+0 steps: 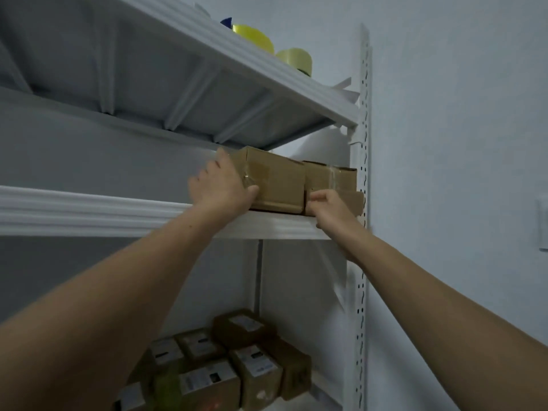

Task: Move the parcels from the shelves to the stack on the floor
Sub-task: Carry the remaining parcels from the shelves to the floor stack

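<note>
left grip (221,188) holds parcel (275,179) left edge | right grip (329,207) at right edge

Two brown cardboard parcels sit touching at the right end of the middle shelf (118,212). The larger parcel (275,182) is on the left, with clear tape across its near face. The smaller parcel (329,178) is on the right. Labelled parcels (237,360) stand packed together on the lower shelf (324,388).
</note>
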